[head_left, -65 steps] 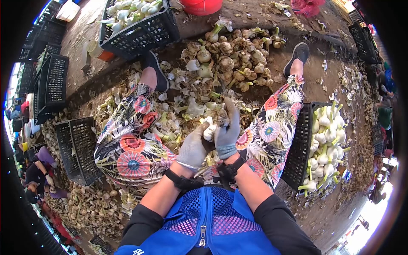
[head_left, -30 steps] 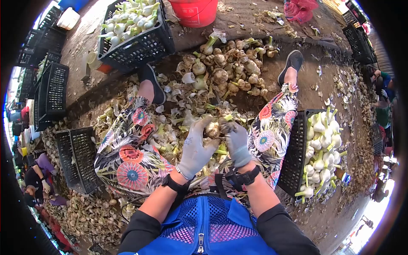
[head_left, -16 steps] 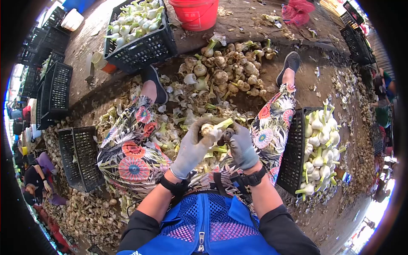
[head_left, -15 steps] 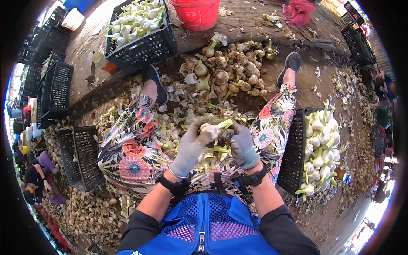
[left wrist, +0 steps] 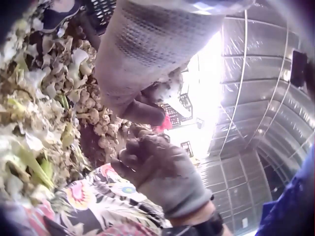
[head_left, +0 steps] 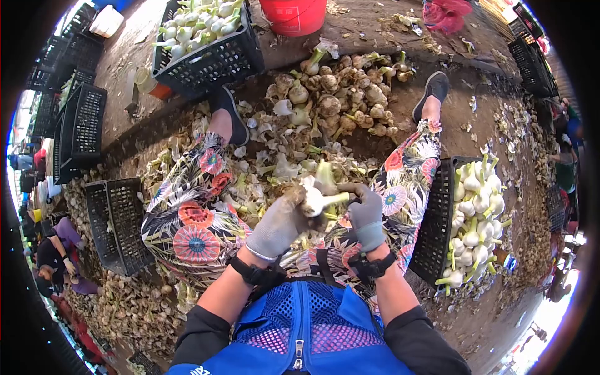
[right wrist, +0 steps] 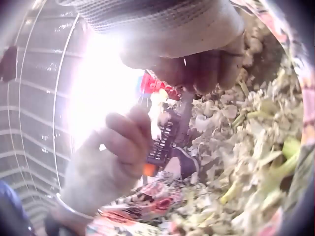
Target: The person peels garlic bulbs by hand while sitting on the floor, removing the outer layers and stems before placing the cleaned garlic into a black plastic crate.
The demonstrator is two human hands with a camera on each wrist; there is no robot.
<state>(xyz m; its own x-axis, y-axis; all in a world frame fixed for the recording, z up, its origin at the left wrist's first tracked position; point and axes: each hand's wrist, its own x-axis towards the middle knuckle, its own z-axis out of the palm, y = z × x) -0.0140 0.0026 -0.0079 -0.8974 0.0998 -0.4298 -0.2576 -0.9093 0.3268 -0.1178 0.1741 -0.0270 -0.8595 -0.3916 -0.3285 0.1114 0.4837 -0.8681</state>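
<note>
My gloved left hand (head_left: 277, 226) grips a white garlic bulb (head_left: 312, 202), its cut green stem pointing right. In the right wrist view the bulb (right wrist: 158, 115) shows beyond the left hand's fingertips. My gloved right hand (head_left: 366, 215) has curled fingers, with forefinger and thumb at the stem's end. A blurred pale green strip of leaf (head_left: 325, 176) is just above the bulb. Both gloves have dark, soiled fingertips. In the left wrist view the right hand (left wrist: 165, 174) is close to the left (left wrist: 147, 64), whose fingers partly hide the bulb.
Unpeeled garlic (head_left: 350, 94) is heaped between my feet, with loose skins (head_left: 262, 181) nearer. A crate of cleaned bulbs (head_left: 431, 228) stands at my right, another full crate (head_left: 212, 65) ahead left. An empty-looking crate (head_left: 115, 228) is at my left. A red bucket (head_left: 294, 15) stands ahead.
The left hand has turned the bulb, which now shows whiter, with its stem pointing right. The right hand has shifted slightly right, and a leaf strip appears above the bulb.
</note>
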